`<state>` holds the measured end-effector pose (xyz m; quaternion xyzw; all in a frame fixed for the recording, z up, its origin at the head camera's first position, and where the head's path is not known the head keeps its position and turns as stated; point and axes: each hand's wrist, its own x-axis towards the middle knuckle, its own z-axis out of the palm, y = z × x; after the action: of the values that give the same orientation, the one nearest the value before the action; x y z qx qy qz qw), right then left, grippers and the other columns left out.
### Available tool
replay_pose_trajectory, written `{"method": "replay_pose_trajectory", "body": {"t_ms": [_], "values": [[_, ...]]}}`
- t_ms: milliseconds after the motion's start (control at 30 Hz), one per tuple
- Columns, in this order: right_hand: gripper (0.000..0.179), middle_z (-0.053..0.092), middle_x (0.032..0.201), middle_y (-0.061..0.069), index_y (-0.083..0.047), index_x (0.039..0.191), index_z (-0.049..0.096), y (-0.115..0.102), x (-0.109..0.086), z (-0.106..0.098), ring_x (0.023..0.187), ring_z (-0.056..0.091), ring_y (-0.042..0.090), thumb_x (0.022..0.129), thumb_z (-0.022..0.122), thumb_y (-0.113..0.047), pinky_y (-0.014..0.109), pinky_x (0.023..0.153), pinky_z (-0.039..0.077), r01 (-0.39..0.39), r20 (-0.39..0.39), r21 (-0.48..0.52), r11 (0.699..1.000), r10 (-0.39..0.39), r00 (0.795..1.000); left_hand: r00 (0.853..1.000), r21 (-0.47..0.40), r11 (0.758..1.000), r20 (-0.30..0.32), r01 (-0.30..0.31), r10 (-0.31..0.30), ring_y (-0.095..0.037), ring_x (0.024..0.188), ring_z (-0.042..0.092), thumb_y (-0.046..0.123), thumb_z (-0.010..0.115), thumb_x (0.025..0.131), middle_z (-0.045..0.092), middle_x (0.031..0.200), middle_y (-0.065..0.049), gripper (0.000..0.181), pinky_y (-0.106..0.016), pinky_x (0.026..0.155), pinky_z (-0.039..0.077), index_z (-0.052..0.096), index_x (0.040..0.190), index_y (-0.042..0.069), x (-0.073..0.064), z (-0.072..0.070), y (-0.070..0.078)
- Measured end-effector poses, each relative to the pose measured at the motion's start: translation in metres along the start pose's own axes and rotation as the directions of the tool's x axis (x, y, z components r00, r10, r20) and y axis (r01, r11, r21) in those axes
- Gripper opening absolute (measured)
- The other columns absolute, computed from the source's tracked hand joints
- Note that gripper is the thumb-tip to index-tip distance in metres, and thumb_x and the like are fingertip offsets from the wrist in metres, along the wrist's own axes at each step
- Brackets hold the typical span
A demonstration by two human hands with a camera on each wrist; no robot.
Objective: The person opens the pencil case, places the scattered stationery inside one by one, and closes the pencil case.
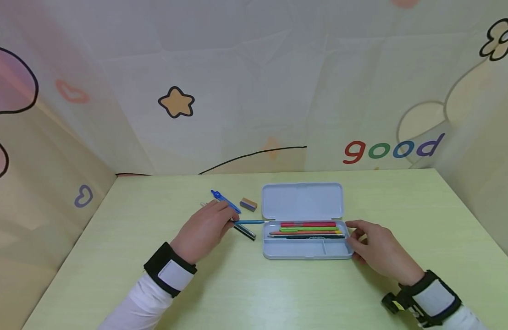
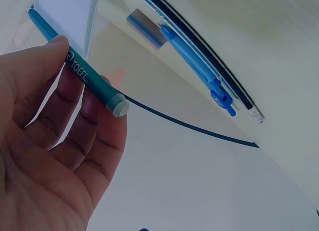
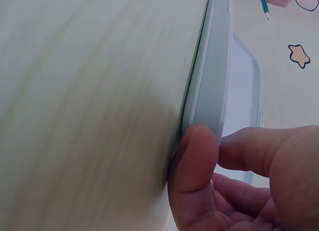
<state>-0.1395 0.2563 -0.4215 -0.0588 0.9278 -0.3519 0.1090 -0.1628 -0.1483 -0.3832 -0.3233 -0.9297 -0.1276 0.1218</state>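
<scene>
My left hand (image 1: 208, 224) pinches a teal pen (image 2: 82, 69) marked TOEFL between thumb and fingers, its tip pointing right over the left edge of an open pale-blue pencil case (image 1: 293, 250). With thumb and fingers, my right hand (image 1: 379, 247) grips the case at its right end. Inside the case's back compartment lie a red pen (image 1: 307, 224), a green pen (image 1: 307, 228), an orange-red pencil and a dark one. Beyond the left hand are a blue pen (image 1: 221, 198) and a tan-and-blue eraser (image 1: 248, 204). A dark pencil (image 1: 244, 232) lies partly hidden under that hand.
The case's lid (image 1: 302, 201) is laid back on the light wood table (image 1: 258, 293). A printed cloth (image 1: 254, 91) hangs behind the table and along its sides. Dark straps (image 1: 170, 269) circle both wrists.
</scene>
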Motion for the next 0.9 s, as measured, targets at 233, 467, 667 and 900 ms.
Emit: {"method": "replay_pose_trajectory", "body": {"t_ms": [233,467,667,900], "values": [[0.048,0.063,0.101,0.010,0.008,0.147,0.052,-0.001,0.001,0.000,0.070,0.061,0.018,0.104,0.066,-0.010,0.028,0.058,0.053,0.001,0.003,0.005,1.000,-0.001,1.000,1.000,-0.002,1.000,-0.008,-0.003,0.003,-0.019,0.095,0.063,0.002,0.085,0.090,0.067,0.098,0.001,0.017,-0.032,0.084,0.057,0.076,0.103,0.010,0.006,-0.002,0.006],[0.047,0.064,0.101,0.010,0.008,0.146,0.053,-0.003,0.000,0.000,0.069,0.062,0.018,0.104,0.066,-0.009,0.028,0.058,0.054,0.001,-0.001,0.004,1.000,-0.001,1.000,1.000,-0.007,1.000,0.016,0.016,-0.016,-0.019,0.092,0.063,0.004,0.084,0.091,0.067,0.097,0.001,0.017,-0.031,0.080,0.057,0.077,0.105,0.009,0.013,-0.004,0.015],[0.048,0.063,0.101,0.010,0.008,0.146,0.052,-0.003,0.000,-0.001,0.070,0.061,0.018,0.104,0.066,-0.009,0.028,0.059,0.054,-0.003,0.002,0.008,1.000,0.003,1.000,1.000,-0.014,1.000,0.011,-0.022,0.022,-0.021,0.098,0.065,0.003,0.083,0.092,0.073,0.112,-0.002,0.017,-0.030,0.085,0.058,0.077,0.107,0.009,0.021,-0.004,0.024],[0.048,0.063,0.102,0.011,0.008,0.146,0.052,-0.002,-0.001,0.000,0.070,0.062,0.018,0.104,0.066,-0.009,0.028,0.058,0.054,-0.003,0.000,0.010,1.000,0.003,1.000,0.999,-0.021,0.999,0.008,-0.035,0.035,-0.021,0.095,0.063,0.006,0.083,0.093,0.070,0.104,-0.002,0.016,-0.029,0.086,0.058,0.078,0.108,0.009,0.031,-0.002,0.034]]}}
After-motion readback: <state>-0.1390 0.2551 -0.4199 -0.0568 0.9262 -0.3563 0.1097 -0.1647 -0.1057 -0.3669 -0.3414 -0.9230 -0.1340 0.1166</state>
